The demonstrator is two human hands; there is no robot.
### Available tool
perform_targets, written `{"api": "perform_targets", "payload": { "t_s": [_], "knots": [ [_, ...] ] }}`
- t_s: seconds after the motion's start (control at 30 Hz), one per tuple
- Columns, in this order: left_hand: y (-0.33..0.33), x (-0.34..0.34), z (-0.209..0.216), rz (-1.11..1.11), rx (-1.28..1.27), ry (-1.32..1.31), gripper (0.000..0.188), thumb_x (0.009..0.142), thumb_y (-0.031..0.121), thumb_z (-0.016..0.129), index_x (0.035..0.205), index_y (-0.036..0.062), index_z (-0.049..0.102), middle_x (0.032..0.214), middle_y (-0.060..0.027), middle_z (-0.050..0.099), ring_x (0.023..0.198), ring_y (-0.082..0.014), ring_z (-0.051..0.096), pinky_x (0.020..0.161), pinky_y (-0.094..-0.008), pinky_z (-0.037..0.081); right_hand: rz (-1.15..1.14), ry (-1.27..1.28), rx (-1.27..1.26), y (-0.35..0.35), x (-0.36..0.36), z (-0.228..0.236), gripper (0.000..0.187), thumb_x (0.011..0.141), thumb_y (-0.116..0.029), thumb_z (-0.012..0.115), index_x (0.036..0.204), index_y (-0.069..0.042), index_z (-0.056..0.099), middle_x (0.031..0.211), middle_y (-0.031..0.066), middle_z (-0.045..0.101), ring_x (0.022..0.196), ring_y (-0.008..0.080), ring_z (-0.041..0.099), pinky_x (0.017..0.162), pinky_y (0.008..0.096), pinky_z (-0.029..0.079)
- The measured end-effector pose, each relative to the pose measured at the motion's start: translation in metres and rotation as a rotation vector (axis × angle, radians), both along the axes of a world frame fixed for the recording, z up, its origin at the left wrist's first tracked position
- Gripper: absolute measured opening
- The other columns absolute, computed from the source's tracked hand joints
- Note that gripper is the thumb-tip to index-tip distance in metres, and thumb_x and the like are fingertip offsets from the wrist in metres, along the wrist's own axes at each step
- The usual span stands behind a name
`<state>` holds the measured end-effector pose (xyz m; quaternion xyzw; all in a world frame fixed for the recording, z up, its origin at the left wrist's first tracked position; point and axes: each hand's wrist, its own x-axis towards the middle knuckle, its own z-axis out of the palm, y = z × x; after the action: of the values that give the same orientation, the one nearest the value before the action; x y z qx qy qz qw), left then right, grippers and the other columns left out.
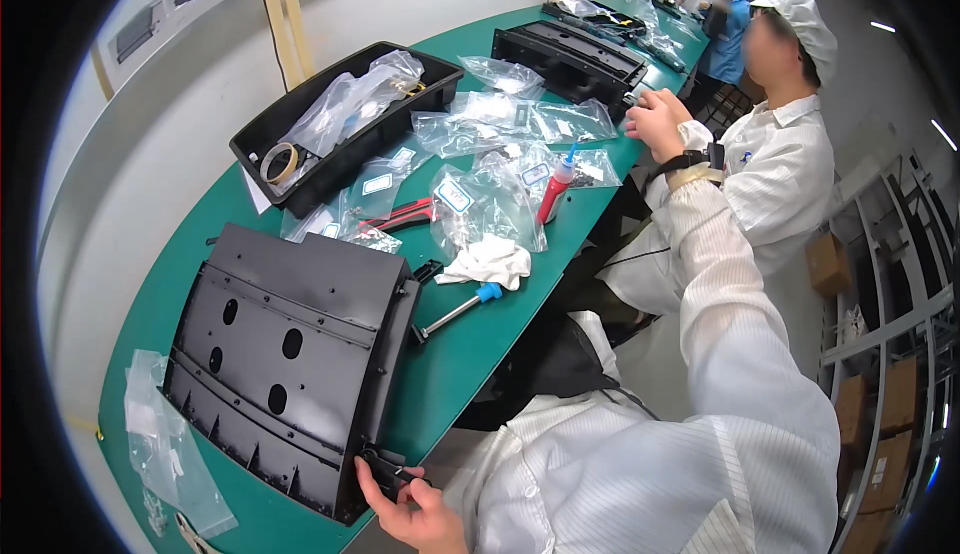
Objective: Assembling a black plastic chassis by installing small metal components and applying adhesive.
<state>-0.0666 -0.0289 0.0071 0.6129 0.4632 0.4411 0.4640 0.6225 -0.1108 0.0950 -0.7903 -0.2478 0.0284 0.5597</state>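
Note:
A black metal panel (280, 344) with oval holes and ribs lies on the green table in front of me. At its near right corner, my left hand (415, 514) pinches a small black part (385, 469), whose exact kind I cannot make out. My right arm stretches far to the right, past a dark wristband. The closed right hand (655, 129) is by the end of a second black metal housing (570, 59), close to a co-worker. Whatever its fingers hold is too small to tell. A blue-handled screwdriver (465, 309) rests beside the panel, near a white cloth (490, 262).
A black bin (340, 124) holds plastic bags and a tape roll (278, 162). Clear bags (500, 119), red-handled pliers (405, 216) and a red bottle (555, 189) cover the table's middle. A co-worker (780, 144) sits at the right; shelves (890, 334) stand behind.

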Motion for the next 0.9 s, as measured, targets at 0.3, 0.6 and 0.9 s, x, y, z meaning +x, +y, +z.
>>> {"api": "perform_targets", "payload": {
  "t_s": [0.3,0.6,0.9],
  "knots": [
    [0.005,-0.009,-0.01,0.039,0.015,-0.03,0.074,0.094,0.01,0.06,0.164,-0.0018,0.038,0.097,-0.0113,0.07,0.074,-0.0129,0.062,0.062,-0.0242,0.051,0.006,0.011,-0.041,0.034,-0.025,-0.021,0.021,0.097,-0.001,0.059,0.115,0.01,0.059,0.095,0.0176,0.071,0.073,0.0285,0.077,0.06,0.0399,0.064],
    [0.011,-0.013,-0.003,-0.153,0.148,0.089,0.072,0.095,0.009,0.074,0.159,-0.0065,0.044,0.095,-0.0083,0.074,0.072,-0.0087,0.064,0.069,-0.024,0.055,-0.02,0.056,-0.058,-0.028,0.043,-0.068,0.053,0.104,-0.018,0.065,0.152,0.003,0.054,0.137,0.0134,0.069,0.09,0.0187,0.074,0.074,0.0279,0.057],
    [0.01,-0.02,-0.005,-0.113,0.172,0.081,0.076,0.09,0.008,0.078,0.157,-0.0081,0.046,0.088,-0.0062,0.073,0.064,-0.0083,0.062,0.063,-0.0232,0.053,0.028,0.047,0.024,-0.015,0.067,-0.064,0.043,0.106,-0.017,0.064,0.148,-0.008,0.058,0.129,0.0103,0.073,0.094,0.0155,0.073,0.075,0.0247,0.055]
  ]
}}
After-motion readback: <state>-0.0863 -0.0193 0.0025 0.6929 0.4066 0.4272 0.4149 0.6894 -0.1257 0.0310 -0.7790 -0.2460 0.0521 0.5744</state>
